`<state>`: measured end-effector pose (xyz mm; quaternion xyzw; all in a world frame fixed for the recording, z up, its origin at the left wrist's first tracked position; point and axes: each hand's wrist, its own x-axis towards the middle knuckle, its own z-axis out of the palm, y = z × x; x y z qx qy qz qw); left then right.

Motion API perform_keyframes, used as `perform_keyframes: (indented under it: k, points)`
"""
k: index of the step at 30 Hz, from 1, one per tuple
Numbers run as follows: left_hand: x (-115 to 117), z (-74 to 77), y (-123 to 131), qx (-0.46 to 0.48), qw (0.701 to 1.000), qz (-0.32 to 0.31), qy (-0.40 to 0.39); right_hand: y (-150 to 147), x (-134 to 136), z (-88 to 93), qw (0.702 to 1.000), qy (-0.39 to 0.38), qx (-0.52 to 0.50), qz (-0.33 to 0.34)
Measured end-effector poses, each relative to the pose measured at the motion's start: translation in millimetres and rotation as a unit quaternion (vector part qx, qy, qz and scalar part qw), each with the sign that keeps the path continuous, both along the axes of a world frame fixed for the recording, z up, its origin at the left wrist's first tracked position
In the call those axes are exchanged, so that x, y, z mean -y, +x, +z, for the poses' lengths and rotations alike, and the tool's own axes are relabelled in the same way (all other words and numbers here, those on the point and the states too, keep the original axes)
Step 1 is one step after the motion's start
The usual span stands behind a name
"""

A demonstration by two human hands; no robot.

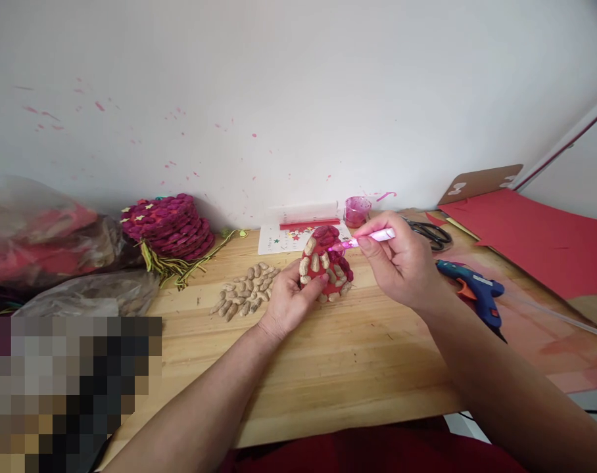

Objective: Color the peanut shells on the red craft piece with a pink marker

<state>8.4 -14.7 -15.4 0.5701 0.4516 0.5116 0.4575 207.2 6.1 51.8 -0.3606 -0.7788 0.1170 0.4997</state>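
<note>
My left hand point(293, 299) grips a red card piece point(321, 279) by its lower left side, thumb on the front. Peanuts in their shells are fixed over the card; those along its top and right are painted dark pink, the others are plain tan. In my right hand point(400, 259) is a slim paintbrush point(375, 237) with a white, pink-smeared handle, pinched between thumb and fingers. Its pink tip touches or nearly touches the peanuts near the card's upper middle. Loose unpainted peanuts point(246, 289) lie in a pile on the wooden table left of my left hand.
A pink-stained cup point(358, 211) stands by the wall, beside a white sheet point(269, 240) with small stars. To the right lie black scissors point(434, 234), a blue glue gun point(480, 292) and red card sheets point(540, 230). Painted stacked pieces point(175, 226) and plastic bags point(47, 230) are at left.
</note>
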Motion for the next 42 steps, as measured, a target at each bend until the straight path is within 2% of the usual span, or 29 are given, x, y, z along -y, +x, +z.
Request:
perform_keyframes:
  k: [4, 9, 13, 17, 21, 28, 31, 36, 42]
  points:
    - [0, 0.2, 0, 0.016, 1.000, -0.009, -0.021, 1, -2, -1.9, 0.999, -0.009, -0.008, 0.031]
    - [1, 3.7, 0, 0.029, 0.999, -0.021, -0.022, 3, -6, -6.1, 0.999, -0.018, -0.035, 0.005]
    - [0, 5.2, 0, 0.040, 0.998, -0.029, -0.024, 3, -7, -8.3, 0.998, -0.034, -0.043, 0.029]
    - [1, 6.3, 1, 0.060, 0.997, -0.034, -0.030, 3, -9, -10.2, 0.998, -0.036, -0.060, 0.008]
    - [2, 7.4, 1, 0.067, 0.997, -0.037, -0.028, 4, -11, -11.9, 0.996, -0.049, -0.075, 0.029]
    - [1, 6.2, -1, 0.065, 0.996, -0.045, -0.030, 5, -12, -14.2, 0.994, -0.056, -0.088, 0.018]
    - [0, 2.8, -1, 0.063, 0.997, -0.037, -0.023, 3, -10, -13.0, 0.996, -0.044, -0.077, 0.029]
    - [-4, -4.7, 0, 0.122, 0.991, -0.012, -0.053, -2, -6, -9.8, 0.999, -0.011, -0.046, 0.005]
    - [-7, -1.1, 3, 0.195, 0.978, -0.011, -0.077, -6, -2, -7.7, 0.999, 0.020, -0.050, 0.006]
